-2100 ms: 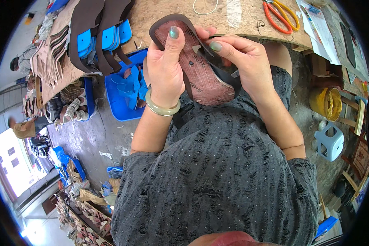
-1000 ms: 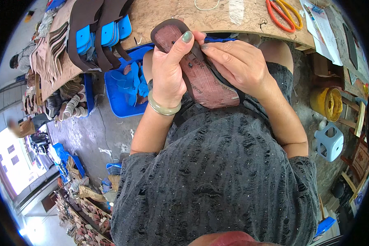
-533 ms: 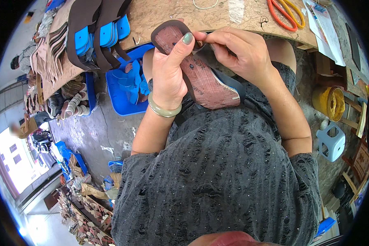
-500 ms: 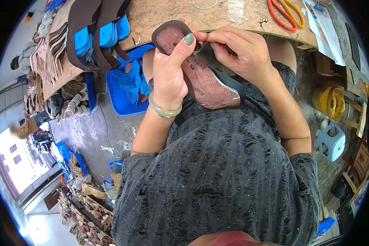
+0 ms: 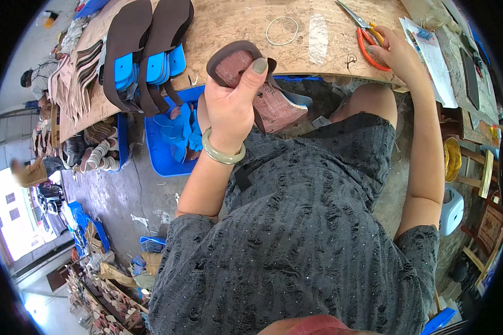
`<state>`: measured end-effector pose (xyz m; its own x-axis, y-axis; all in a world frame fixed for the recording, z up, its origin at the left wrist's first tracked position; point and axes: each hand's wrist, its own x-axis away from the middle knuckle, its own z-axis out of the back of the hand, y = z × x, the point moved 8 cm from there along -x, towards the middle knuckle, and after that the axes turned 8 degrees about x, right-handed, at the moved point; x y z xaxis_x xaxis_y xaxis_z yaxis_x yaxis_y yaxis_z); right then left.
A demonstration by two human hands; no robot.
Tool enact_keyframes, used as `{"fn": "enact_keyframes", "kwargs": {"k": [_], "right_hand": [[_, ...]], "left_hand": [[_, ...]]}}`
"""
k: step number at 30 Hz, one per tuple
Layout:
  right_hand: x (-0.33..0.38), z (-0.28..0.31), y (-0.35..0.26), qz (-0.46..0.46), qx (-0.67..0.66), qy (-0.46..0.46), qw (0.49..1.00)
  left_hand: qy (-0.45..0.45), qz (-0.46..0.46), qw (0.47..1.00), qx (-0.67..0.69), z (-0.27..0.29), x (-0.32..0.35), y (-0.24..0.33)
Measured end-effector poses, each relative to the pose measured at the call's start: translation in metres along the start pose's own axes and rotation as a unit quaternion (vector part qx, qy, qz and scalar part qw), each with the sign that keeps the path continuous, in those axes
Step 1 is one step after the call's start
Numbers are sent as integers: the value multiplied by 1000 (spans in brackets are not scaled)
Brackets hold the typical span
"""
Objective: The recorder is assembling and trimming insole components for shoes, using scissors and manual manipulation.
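My left hand (image 5: 229,109) is closed around a reddish-brown shoe insole board (image 5: 279,109), its thumb pressing on the upper end. Dark brown material (image 5: 218,58) wraps around that end, and part of it stands free beside my thumb. The lower end of the insole hangs over my lap with a dark edge along its side. At the right of the workbench, my right hand (image 5: 399,58) has its thumb and fingers on the handles of a pair of scissors (image 5: 364,24), one handle orange and one yellow. The blades point up and away to the left.
Dark brown sole strips (image 5: 128,25) with blue pieces lie at the left of the wooden workbench (image 5: 229,19). Beyond them are stacked pale cut pieces (image 5: 72,84). A blue bin (image 5: 162,164) holds blue scraps. Papers (image 5: 430,61) and a white loop (image 5: 282,30) lie on the bench.
My right hand has left the insole and moved right to the scissors. My left hand still holds the insole, now tilted differently. The whole view has shifted, showing more of the bench.
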<state>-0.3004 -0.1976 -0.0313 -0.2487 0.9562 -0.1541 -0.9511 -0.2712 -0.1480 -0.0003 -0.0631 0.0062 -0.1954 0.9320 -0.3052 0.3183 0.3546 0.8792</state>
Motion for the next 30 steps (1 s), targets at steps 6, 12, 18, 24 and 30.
{"fn": "enact_keyframes", "kwargs": {"k": [6, 12, 18, 24, 30], "right_hand": [[-20, -6, 28, 0, -15, -50, 999], [-15, 1, 30, -19, -138, -91, 986], [79, 44, -45, -21, -546, -27, 837], [173, -1, -133, 1, -716, -232, 658], [181, 2, -139, 93, -546, -247, 795]], "left_hand": [[-36, -84, 992, -86, -7, 4, 19], [-69, -245, 951, -175, -15, 11, 42], [-77, -345, 898, -261, -10, 32, 56], [-161, -387, 860, -291, -34, 47, 63], [-226, -386, 817, -365, -48, 68, 68]]}}
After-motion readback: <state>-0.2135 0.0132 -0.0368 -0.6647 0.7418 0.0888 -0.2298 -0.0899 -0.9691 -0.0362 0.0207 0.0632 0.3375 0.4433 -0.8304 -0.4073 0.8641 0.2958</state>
